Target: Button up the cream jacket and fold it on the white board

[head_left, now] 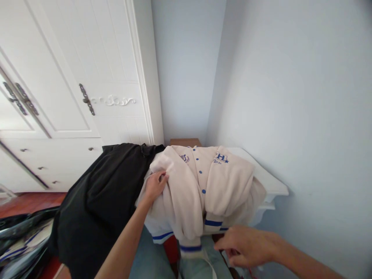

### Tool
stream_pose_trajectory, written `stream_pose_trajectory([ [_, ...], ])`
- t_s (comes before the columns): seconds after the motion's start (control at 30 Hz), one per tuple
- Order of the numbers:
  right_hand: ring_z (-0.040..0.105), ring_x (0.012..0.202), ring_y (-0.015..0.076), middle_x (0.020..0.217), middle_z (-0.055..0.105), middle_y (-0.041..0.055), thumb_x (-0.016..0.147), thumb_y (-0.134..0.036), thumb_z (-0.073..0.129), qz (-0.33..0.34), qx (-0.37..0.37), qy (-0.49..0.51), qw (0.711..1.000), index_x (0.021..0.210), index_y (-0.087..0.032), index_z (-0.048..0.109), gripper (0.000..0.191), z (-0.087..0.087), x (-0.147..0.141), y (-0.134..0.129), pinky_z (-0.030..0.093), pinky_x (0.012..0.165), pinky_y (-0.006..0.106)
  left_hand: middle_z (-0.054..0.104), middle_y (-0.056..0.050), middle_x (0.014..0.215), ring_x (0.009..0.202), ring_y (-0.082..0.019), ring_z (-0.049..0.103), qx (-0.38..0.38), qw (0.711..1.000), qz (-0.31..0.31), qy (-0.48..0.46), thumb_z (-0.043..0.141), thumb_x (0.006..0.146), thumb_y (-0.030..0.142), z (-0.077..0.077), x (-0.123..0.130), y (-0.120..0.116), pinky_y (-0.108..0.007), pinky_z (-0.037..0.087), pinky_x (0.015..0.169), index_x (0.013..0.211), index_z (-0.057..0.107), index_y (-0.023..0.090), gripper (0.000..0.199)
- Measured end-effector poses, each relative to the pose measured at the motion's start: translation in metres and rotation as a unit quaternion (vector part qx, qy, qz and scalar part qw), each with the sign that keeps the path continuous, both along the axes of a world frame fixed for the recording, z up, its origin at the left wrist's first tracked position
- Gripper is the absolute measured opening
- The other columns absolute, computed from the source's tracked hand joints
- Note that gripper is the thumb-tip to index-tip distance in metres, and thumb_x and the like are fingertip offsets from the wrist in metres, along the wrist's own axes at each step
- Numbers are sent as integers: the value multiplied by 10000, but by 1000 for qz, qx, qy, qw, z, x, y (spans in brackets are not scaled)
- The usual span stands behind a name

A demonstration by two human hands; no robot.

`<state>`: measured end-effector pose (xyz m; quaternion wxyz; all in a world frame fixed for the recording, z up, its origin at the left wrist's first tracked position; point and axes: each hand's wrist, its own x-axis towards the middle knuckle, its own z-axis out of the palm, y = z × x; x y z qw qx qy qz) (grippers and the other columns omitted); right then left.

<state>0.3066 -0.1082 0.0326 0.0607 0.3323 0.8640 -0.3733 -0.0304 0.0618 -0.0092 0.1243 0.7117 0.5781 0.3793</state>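
Observation:
A cream jacket [177, 193] with blue snap buttons, blue lettering on the chest and blue-striped cuffs lies front up over a white piece of furniture. Its sleeves are folded in toward the front, and one cuff hangs over the near edge. My left hand [157, 185] pinches the jacket's fabric at the upper part of the left-side sleeve. In front of the hem, to the right of the hanging cuff, my right hand [247, 246] hovers slightly blurred. Its fingers are half curled and apart from the thumb, with nothing visible in them.
Black clothing [101, 197] is draped directly left of the jacket. The white furniture top [267, 180] shows at right, against the pale blue wall [290, 97]. A white wardrobe [72, 58] stands at left. A bag of folded clothes [29, 240] sits on the reddish floor.

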Motion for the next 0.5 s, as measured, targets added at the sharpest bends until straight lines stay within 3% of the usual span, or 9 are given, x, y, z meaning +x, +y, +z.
stream_pose_trajectory([
  [0.07,582,763,44,820,620,15,814,-148,629,9,11,-19,1000,1031,-118,724,238,8,2,-11,363,693,73,709,-111,1141,1085,-278,628,-1,1000,-4,3,516,868,455,1,0,-1,-389,434,1012,1089,707,152,421],
  [0.23,601,901,46,1007,630,42,929,-316,530,-35,35,140,989,1321,-144,634,441,46,-12,4,425,835,85,717,-107,1115,1059,-276,638,4,1000,-12,-2,535,844,500,4,1,-6,-382,443,987,1065,723,149,455],
  [0.33,572,972,70,1158,584,69,897,-348,591,-97,112,178,973,1417,-146,548,559,49,-35,45,446,926,139,730,-96,1071,1036,-270,644,9,1000,-19,-12,558,831,497,5,1,-8,-367,442,977,1023,740,165,425],
  [0.4,552,1030,97,1286,512,106,843,-346,667,-180,134,175,959,1487,-118,453,716,42,-55,86,462,950,174,740,-80,1026,1000,-259,651,9,999,-19,-30,558,835,490,5,0,-9,-351,451,950,981,748,181,391],
  [0.5,564,1011,101,1333,467,133,892,-378,632,-324,70,138,933,1500,-89,386,717,29,-84,151,491,854,156,748,-55,940,890,-225,667,2,997,-12,-74,501,874,468,7,-1,-12,-316,481,843,890,743,190,368],
])
